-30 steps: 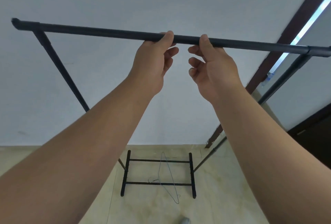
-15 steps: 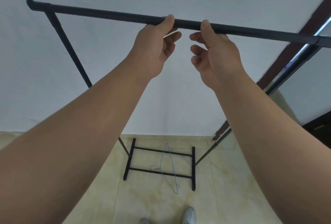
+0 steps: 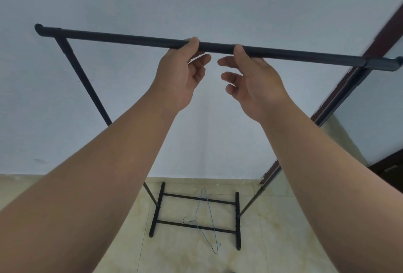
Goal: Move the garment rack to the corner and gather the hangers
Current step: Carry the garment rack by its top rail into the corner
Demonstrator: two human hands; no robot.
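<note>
The black garment rack stands in front of me, and its top bar [image 3: 122, 38] runs across the view at arm's height. My left hand [image 3: 181, 74] and my right hand [image 3: 253, 78] grip that bar near its middle, close together. Each thumb lies on the near side, with the lower fingers loosely curled beneath. The rack's two side poles slope down to its base [image 3: 197, 198] on the floor. A thin blue wire hanger [image 3: 207, 211] lies on the floor across the base rails.
A pale wall [image 3: 109, 0] rises right behind the rack, with a faint corner seam at mid-view. A dark brown door frame [image 3: 383, 30] with a glass pane runs along the right. Beige floor tiles [image 3: 283, 240] lie below.
The top bar sits lower in the view and both its ends now show. My hands stay on it, slightly farther apart. The shoe tips seen earlier at the bottom are gone from view.
</note>
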